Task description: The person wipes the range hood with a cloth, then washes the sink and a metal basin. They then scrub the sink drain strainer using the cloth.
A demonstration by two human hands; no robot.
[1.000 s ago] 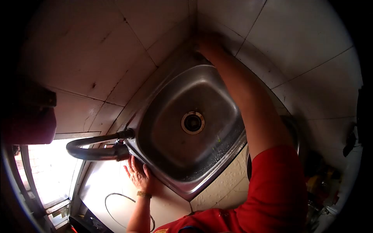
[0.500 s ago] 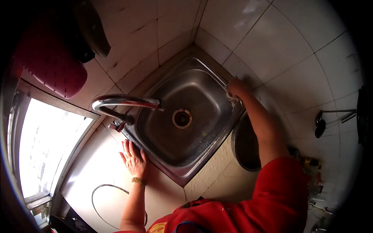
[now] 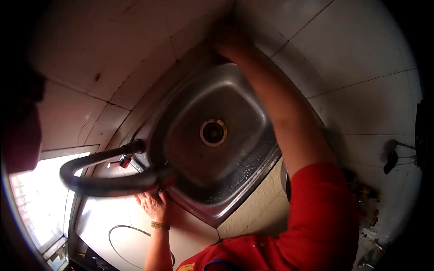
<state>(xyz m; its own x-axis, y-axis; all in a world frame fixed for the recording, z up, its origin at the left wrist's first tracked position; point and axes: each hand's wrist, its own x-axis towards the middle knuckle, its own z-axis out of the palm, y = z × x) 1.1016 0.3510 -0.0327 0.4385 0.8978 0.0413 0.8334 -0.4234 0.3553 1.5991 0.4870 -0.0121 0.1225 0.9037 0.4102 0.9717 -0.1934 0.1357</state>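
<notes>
My left hand (image 3: 153, 207) lies on the pale counter (image 3: 190, 226) beside the lower left corner of the steel sink (image 3: 214, 217), its fingers stretched out and partly behind the faucet. A beaded bracelet (image 3: 160, 225) circles that wrist. My right hand (image 3: 226, 40) reaches over the sink to its far corner, where the tiled walls meet. Deep shadow covers it; the fingers look closed, but what they hold does not show. The curved faucet (image 3: 110, 184) stands at the sink's left side. Water drops and a small green scrap (image 3: 244, 154) lie in the basin.
A round drain (image 3: 213, 133) sits in the basin. A thin hose or cable (image 3: 113, 241) curls on the left counter. There is a bright window (image 3: 43, 203) at left, and dark ladle-like utensils (image 3: 391, 158) hang on the right wall.
My right hand has moved from the sink's right edge, where it held a pale crumpled thing, to the far corner. The faucet spout now points toward my left hand, which stays on the counter.
</notes>
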